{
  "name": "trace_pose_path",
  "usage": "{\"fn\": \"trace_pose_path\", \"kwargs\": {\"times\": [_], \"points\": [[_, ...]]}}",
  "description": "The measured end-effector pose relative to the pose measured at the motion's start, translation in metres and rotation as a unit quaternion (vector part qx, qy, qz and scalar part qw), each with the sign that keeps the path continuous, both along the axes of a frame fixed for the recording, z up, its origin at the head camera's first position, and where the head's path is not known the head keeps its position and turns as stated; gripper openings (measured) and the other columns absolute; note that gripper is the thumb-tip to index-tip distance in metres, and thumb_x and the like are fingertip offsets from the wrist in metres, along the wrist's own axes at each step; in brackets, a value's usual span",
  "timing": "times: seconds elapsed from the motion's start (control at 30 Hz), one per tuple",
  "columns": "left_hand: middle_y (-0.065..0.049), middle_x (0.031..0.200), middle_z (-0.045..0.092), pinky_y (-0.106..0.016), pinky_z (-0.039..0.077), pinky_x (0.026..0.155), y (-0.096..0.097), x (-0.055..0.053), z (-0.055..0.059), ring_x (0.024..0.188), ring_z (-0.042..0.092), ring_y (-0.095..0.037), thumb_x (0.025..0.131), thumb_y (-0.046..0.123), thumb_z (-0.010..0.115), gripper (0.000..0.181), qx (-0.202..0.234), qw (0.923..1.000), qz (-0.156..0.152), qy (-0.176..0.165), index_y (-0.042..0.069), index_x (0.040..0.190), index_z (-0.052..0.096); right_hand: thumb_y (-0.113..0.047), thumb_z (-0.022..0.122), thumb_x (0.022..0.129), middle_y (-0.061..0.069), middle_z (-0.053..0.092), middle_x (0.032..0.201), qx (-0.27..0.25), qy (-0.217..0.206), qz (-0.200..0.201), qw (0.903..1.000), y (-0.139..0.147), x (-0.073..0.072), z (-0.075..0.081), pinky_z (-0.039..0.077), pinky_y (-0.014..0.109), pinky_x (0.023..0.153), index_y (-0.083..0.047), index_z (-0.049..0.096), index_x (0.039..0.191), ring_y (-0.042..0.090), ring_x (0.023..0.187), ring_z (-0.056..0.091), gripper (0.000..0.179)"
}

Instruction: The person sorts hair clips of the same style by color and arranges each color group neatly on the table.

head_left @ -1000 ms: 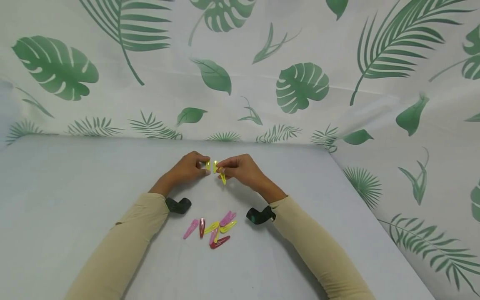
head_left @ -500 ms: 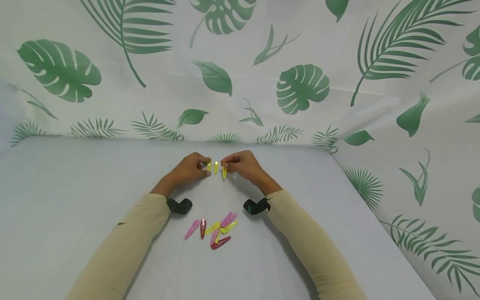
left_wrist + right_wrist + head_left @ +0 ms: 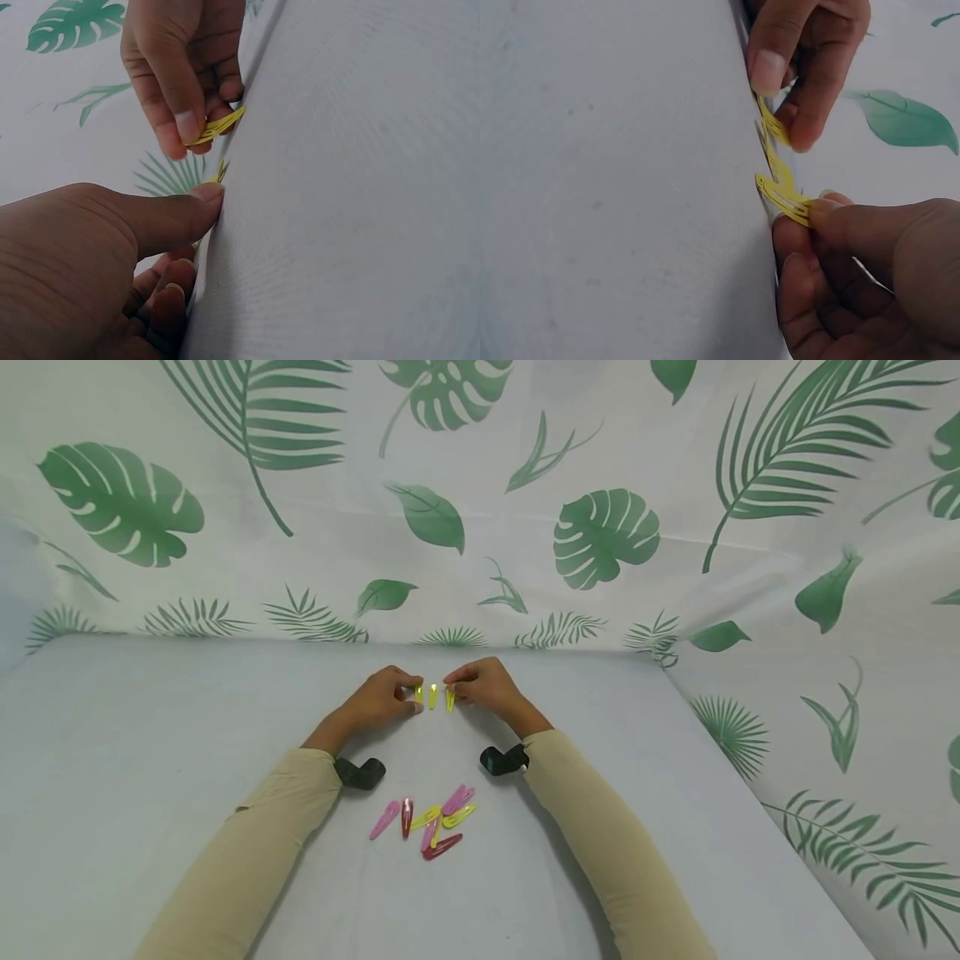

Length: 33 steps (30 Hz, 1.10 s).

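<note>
Three yellow snap hair clips form a short row near the back of the table in the head view. With thumb and a finger at its two ends, my left hand (image 3: 378, 700) holds the leftmost clip (image 3: 419, 695). The middle yellow clip (image 3: 433, 697) lies between the hands, touched by neither. At the right end of the row, my right hand (image 3: 489, 690) pinches another yellow hair clip (image 3: 450, 700). The right wrist view shows this clip (image 3: 786, 202) tilted, its broad end between thumb and fingers and its narrow tip close to the tabletop.
Nearer the body lies a loose group of hair clips, with pink (image 3: 385, 820), red (image 3: 407, 818) and yellow (image 3: 459, 815) ones, some overlapping. A white table (image 3: 187, 710) spreads around them. Behind it hangs a leaf-patterned cloth (image 3: 495, 527).
My right hand has moved slightly up and right, bringing its yellow clip from lower and slanted to level with the row. The left hand has stayed at its clip.
</note>
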State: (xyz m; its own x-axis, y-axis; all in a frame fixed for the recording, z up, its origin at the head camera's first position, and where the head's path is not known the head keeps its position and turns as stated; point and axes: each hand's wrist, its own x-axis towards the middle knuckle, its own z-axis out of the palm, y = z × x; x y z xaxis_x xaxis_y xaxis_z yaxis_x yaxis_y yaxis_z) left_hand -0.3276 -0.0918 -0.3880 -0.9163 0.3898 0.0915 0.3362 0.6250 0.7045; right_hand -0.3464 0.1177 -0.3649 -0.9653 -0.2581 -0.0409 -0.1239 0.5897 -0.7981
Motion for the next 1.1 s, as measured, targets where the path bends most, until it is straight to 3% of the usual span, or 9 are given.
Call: {"fn": "trace_pose_path", "kwargs": {"times": [0.37, 0.7, 0.9, 1.1], "points": [[-0.018, 0.115, 0.055, -0.035, 0.042, 0.078, 0.0017, -0.0011, 0.0033, 0.091, 0.049, -0.024, 0.089, 0.011, 0.07, 0.05, 0.001, 0.9999, -0.007, 0.009, -0.003, 0.134, 0.055, -0.007, 0.066, 0.091, 0.005, 0.068, 0.088, 0.065, 0.038, 0.014, 0.997, -0.003, -0.0061, -0.0011, 0.045, 0.026, 0.066, -0.004, 0.075, 0.098, 0.016, 0.076, 0.057, 0.012], [-0.018, 0.116, 0.056, -0.035, 0.043, 0.078, 0.0027, -0.0025, 0.0043, 0.09, 0.051, -0.024, 0.088, 0.011, 0.071, 0.05, -0.006, 0.9998, -0.012, 0.015, -0.003, 0.133, 0.056, -0.009, 0.067, 0.09, 0.005, 0.068, 0.087, 0.085, 0.049, 0.008, 0.9951, -0.0044, -0.007, -0.0004, 0.045, 0.026, 0.065, -0.004, 0.075, 0.098, 0.015, 0.074, 0.056, 0.012], [-0.018, 0.115, 0.056, -0.035, 0.042, 0.077, 0.0023, -0.0023, 0.0039, 0.09, 0.05, -0.024, 0.088, 0.012, 0.071, 0.05, -0.009, 0.9997, -0.012, 0.018, -0.004, 0.133, 0.056, -0.009, 0.067, 0.089, 0.006, 0.064, 0.089, 0.08, 0.062, -0.009, 0.9948, -0.0045, -0.0077, -0.0019, 0.045, 0.028, 0.067, -0.005, 0.072, 0.101, 0.017, 0.079, 0.056, 0.014], [-0.019, 0.116, 0.056, -0.034, 0.042, 0.076, 0.0023, 0.0028, 0.003, 0.09, 0.05, -0.024, 0.088, 0.011, 0.07, 0.05, -0.016, 0.9998, -0.004, 0.007, -0.004, 0.134, 0.055, -0.012, 0.065, 0.092, 0.009, 0.065, 0.092, 0.037, 0.05, -0.017, 0.9979, -0.0003, -0.0066, -0.0075, 0.047, 0.027, 0.065, -0.004, 0.069, 0.108, 0.017, 0.071, 0.06, 0.019]]}}
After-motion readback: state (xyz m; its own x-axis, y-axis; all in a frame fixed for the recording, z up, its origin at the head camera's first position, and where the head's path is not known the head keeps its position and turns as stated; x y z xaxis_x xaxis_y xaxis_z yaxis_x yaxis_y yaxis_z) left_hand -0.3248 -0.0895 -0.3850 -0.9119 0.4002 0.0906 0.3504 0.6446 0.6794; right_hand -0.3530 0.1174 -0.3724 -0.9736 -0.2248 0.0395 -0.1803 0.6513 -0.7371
